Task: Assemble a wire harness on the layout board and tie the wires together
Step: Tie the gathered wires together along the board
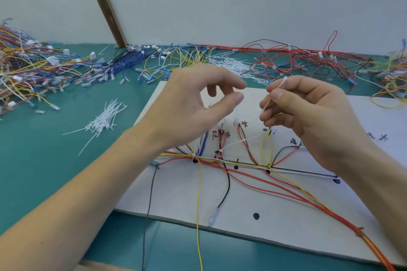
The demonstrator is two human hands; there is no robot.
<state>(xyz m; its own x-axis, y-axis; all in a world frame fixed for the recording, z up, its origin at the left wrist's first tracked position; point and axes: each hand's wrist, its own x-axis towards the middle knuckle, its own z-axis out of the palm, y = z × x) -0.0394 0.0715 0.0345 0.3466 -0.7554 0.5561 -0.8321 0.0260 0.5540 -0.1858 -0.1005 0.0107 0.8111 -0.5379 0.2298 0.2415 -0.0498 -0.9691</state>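
A white layout board (253, 200) lies on the teal table with red, yellow, black, blue and white wires (246, 165) routed along its pegs and marked dots. My right hand (308, 116) hovers above the board and pinches a thin white cable tie (274, 97) between thumb and fingers. My left hand (198, 103) is raised beside it, fingers loosely curved, thumb and forefinger apart, holding nothing. A cable tie (240, 142) is fastened on a wire bundle on the board, its tail sticking out to the right.
A loose pile of white cable ties (103, 121) lies left of the board. Heaps of coloured wires with connectors (33, 66) fill the far left; blue, yellow and red wires (286, 59) run along the wall. Several wire ends (199, 237) hang over the board's near edge.
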